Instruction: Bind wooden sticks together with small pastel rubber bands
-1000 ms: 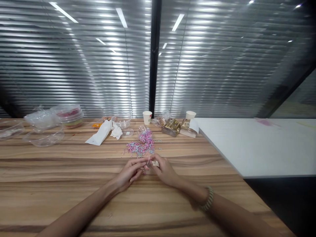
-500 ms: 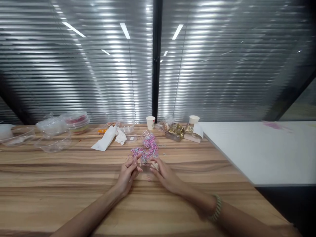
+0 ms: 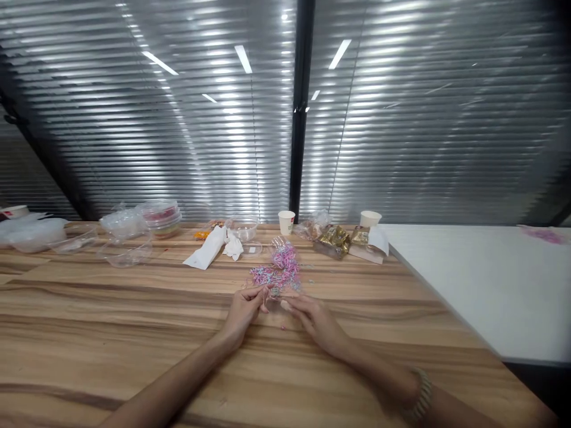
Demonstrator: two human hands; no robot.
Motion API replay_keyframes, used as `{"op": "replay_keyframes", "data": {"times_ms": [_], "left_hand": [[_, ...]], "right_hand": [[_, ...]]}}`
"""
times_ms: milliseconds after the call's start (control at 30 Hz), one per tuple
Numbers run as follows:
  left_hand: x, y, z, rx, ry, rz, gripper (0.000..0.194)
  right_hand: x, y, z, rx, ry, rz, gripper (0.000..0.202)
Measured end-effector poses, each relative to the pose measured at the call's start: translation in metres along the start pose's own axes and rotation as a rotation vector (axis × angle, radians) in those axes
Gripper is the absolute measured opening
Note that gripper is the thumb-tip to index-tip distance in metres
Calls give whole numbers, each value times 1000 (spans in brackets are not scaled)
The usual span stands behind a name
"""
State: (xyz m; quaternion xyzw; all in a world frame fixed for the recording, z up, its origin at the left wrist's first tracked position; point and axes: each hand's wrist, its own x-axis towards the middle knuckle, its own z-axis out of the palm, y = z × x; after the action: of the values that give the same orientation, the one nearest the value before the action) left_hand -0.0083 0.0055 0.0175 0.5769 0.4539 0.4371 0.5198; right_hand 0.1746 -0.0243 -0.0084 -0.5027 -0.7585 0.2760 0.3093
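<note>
Pink, purple and pale blue small strands lie in a loose pile (image 3: 285, 267) on the wooden table (image 3: 187, 321), with a clear plastic container at its far end. At the near edge of the pile, my left hand (image 3: 247, 308) pinches a thin pale strand that hangs from its fingertips. Just to the right, my right hand (image 3: 312, 315) has its fingers bent together around a small whitish piece (image 3: 286, 305). Its fingertips are close to the pile and the left fingertips. A tiny pink bit (image 3: 283, 327) lies below the hands.
Paper cups (image 3: 286, 222), gold wrappers (image 3: 332, 241), a white paper sleeve (image 3: 206, 248) and crumpled tissue (image 3: 232, 245) stand or lie behind the pile. Clear containers (image 3: 126, 251) and stacked lidded bowls (image 3: 159, 218) are at the left. A white table (image 3: 468, 273) adjoins at right.
The view has swung left, so everything sits further right. My left hand's fingers have closed together, and my right fingers have stretched toward the left ones at the pile's edge.
</note>
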Motion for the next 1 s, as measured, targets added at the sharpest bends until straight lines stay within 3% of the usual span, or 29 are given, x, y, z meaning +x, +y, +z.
{"op": "replay_keyframes", "data": {"times_ms": [133, 267, 400, 567, 833, 1000], "left_hand": [[1, 3, -3, 135, -20, 31, 49], [-1, -3, 0, 198, -53, 42, 59], [-6, -10, 6, 169, -171, 136, 62], [-13, -7, 12, 232, -282, 226, 50], [-16, -2, 7, 568, -194, 371, 22], [-14, -2, 3, 667, -169, 401, 28]], "right_hand": [[0, -1, -5, 152, 30, 127, 55], [1, -7, -6, 348, -17, 253, 61], [1, -15, -6, 535, -73, 308, 66], [-2, -16, -4, 583, -202, 239, 69], [0, -17, -17, 453, -454, 119, 70], [-1, -17, -24, 434, -481, 51, 65]]}}
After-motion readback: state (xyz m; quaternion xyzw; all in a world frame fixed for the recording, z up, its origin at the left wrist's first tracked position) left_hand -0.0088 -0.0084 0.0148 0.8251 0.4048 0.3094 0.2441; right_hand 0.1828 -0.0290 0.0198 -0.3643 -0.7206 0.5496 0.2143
